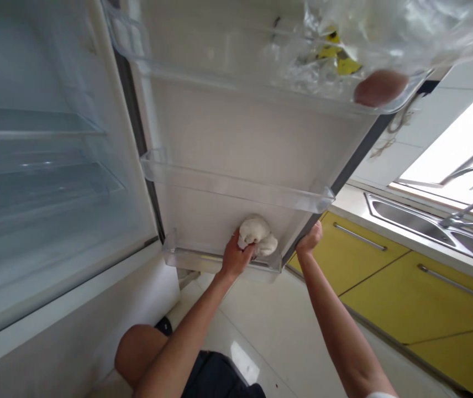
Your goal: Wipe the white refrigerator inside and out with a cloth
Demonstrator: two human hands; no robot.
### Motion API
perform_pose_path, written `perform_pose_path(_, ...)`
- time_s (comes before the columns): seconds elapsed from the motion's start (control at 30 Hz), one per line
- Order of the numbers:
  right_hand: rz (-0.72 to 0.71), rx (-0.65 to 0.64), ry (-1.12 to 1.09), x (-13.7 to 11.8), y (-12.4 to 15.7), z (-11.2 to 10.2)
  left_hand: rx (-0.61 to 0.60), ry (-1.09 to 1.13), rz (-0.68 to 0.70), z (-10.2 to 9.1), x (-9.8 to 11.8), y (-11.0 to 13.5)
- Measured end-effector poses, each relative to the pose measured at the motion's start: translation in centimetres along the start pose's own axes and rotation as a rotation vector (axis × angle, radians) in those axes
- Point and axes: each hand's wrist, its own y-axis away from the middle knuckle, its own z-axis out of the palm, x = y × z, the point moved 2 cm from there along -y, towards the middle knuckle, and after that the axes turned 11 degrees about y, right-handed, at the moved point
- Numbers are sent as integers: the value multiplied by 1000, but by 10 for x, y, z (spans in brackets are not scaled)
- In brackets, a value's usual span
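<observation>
My left hand (pixel 235 257) is closed on a crumpled white cloth (pixel 256 235) and presses it against the inner wall of the open fridge door (pixel 236 138), just above the lowest clear door shelf (pixel 203 260). My right hand (pixel 310 240) grips the outer edge of the same door, fingers curled round it. Both arms reach down and forward from the bottom of the view.
Two more clear door shelves (pixel 236 185) sit higher up; the top one holds plastic bags (pixel 385 27) and a brown egg (pixel 379 87). The fridge interior with glass shelves (pixel 37 127) is at left. Yellow cabinets (pixel 419 287) and a steel sink (pixel 419 221) stand at right. My knee (pixel 137 348) is below.
</observation>
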Motion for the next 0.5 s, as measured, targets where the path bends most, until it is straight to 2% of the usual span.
perform_pose_path(0.07,-2,8,1,0,0,0,170,234,56,-11,-1,-5)
perform_pose_path(0.13,-4,9,1,-1,0,0,381,358,112,-29,2,-14)
perform_pose_path(0.23,-8,9,3,-2,0,0,679,394,235,-69,14,-31)
perform_pose_path(0.3,-4,11,6,-4,2,-3,825,365,322,-98,26,-40)
perform_pose_path(0.4,9,7,1,-8,5,-7,905,259,380,-126,42,-48)
perform_pose_path(0.5,12,3,-2,-12,8,-10,809,162,338,-123,48,-53)
